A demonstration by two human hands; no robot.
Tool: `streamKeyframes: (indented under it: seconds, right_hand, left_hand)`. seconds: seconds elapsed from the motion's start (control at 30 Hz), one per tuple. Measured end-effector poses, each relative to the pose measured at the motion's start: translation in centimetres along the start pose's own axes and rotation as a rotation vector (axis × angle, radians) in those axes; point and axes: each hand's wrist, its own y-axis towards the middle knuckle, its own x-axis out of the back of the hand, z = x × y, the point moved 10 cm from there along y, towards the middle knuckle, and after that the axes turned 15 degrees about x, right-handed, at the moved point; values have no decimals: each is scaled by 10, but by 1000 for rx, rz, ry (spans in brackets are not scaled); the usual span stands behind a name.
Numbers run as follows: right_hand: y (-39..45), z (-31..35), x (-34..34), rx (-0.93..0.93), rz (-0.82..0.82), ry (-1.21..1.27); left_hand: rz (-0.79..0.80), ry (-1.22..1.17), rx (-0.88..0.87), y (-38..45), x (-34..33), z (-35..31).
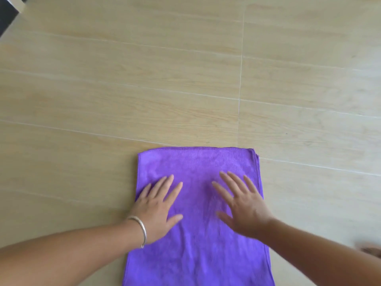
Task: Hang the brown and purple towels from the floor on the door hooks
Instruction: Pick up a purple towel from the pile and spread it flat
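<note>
A purple towel (195, 162) lies folded and flat on the pale wood-look floor (185, 79), running from mid-frame down past the bottom edge. My left hand (157, 205) rests flat on the towel's left side with its fingers straight and spread; a silver bangle circles that wrist. My right hand (243, 201) lies flat on the right side, fingers straight and spread too. Neither hand grips the cloth. No brown towel and no door hooks show in this view.
Floor planks stretch away on every side of the towel. A dark strip with a pale border (7, 13) cuts the top left corner. A blurred brownish shape (370, 249) sits at the right edge, too unclear to identify.
</note>
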Motion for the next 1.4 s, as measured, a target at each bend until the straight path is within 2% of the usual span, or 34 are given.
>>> streamKeyframes:
  seconds: [0.03, 0.13, 0.2, 0.27, 0.37, 0.43, 0.53, 0.6, 0.63, 0.87, 1.07, 1.23, 1.4]
  right_hand:
    - [-6, 4, -12, -7, 68, 21]
    - [-4, -5, -28, -31, 168, -9]
    - [17, -22, -23, -33, 176, -30]
    - [39, -41, -13, -106, 201, -27]
    - [52, -36, 3, -106, 138, -7]
    - [39, -4, 4, 42, 113, -10]
    - [3, 29, -13, 239, 120, -65]
    - [-18, 33, -27, 282, 142, -86]
    - [-27, 32, -32, 279, 145, -89]
    - [-61, 34, -53, 205, 168, -116]
    - [-61, 36, -32, -19, 235, -100]
    - [-85, 32, 42, -94, 190, -52]
    - [-105, 23, 161, -113, 162, -69]
  left_hand:
    - [60, 7, 35, -4, -16, 5]
    - [64, 129, -8, 10, -28, 20]
    - [66, 197, -9, 41, -12, 32]
    - [82, 210, 79, 73, 12, 48]
    - [73, 204, 101, 80, 27, 48]
    - [64, 191, -20, 53, 20, 31]
    - [17, 266, -317, -4, -7, 2]
    - [132, 392, -428, -29, -40, -2]
    - [184, 420, -422, -36, -51, 1]
    - [247, 402, -293, -57, -57, 17]
    - [329, 425, -148, -66, -36, 20]
    - [325, 415, 57, -84, 42, 39]
    - [192, 291, 161, -98, 185, 45]
